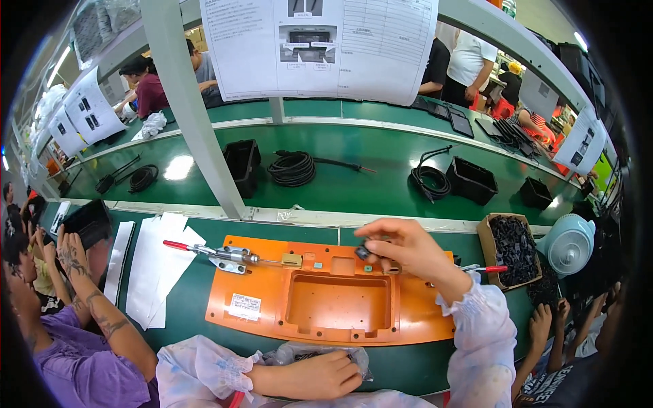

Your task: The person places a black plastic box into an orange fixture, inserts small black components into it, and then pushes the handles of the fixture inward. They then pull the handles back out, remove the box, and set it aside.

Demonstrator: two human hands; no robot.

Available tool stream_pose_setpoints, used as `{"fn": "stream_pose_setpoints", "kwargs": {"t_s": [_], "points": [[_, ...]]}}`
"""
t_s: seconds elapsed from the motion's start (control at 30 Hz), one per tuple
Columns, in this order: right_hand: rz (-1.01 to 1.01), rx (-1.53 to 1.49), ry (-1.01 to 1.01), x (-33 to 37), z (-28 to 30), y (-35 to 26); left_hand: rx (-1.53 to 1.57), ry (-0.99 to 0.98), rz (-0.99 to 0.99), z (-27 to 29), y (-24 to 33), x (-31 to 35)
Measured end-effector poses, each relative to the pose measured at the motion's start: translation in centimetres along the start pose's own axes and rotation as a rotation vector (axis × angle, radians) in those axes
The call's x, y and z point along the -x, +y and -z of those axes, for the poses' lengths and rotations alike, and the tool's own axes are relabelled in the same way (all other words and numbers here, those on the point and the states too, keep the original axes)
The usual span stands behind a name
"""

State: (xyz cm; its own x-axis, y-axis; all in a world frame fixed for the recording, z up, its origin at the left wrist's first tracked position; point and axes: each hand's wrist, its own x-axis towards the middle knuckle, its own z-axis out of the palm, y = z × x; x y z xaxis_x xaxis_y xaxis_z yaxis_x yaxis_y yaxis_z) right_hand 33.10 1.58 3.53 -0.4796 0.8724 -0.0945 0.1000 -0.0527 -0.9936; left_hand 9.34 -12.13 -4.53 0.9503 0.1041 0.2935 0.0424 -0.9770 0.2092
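Right hand [396, 249]: narrow, pinching a black part [362, 252] over the fixture [422, 302]; fingertips only, presumably because it is small.
Left hand [325, 375]: curled at the clear bag [289, 350]; I cannot tell whether it grips.
Fixture: smooth orange, rectangular recess [340, 299], on the green bench [187, 302].
Left clamp [235, 256]: metal, red-handled, mounted at the fixture's side.

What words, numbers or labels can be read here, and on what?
Large hanging sheet: fine print, too small to read.
White label on orange fixture: too small to read.
Sheets hanging at left: too blurred.
Sheet hanging at right: too blurred.
Dark shirt, lower right: pale lettering, partly cut off; not copied.
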Motion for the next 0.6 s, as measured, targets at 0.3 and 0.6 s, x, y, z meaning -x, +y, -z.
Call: {"fn": "stream_pose_setpoints", "kwargs": {"t_s": [0.3,0.6], "points": [[-0.112,0.056,-0.027,-2.2,-1.6,-0.1,-0.087,-0.1,0.039,-1.1,-0.3,2.8],[-0.142,0.003,0.05,-1.8,-0.8,0.0,-0.147,-0.047,0.565,11.5,-7.8,1.8]]}}
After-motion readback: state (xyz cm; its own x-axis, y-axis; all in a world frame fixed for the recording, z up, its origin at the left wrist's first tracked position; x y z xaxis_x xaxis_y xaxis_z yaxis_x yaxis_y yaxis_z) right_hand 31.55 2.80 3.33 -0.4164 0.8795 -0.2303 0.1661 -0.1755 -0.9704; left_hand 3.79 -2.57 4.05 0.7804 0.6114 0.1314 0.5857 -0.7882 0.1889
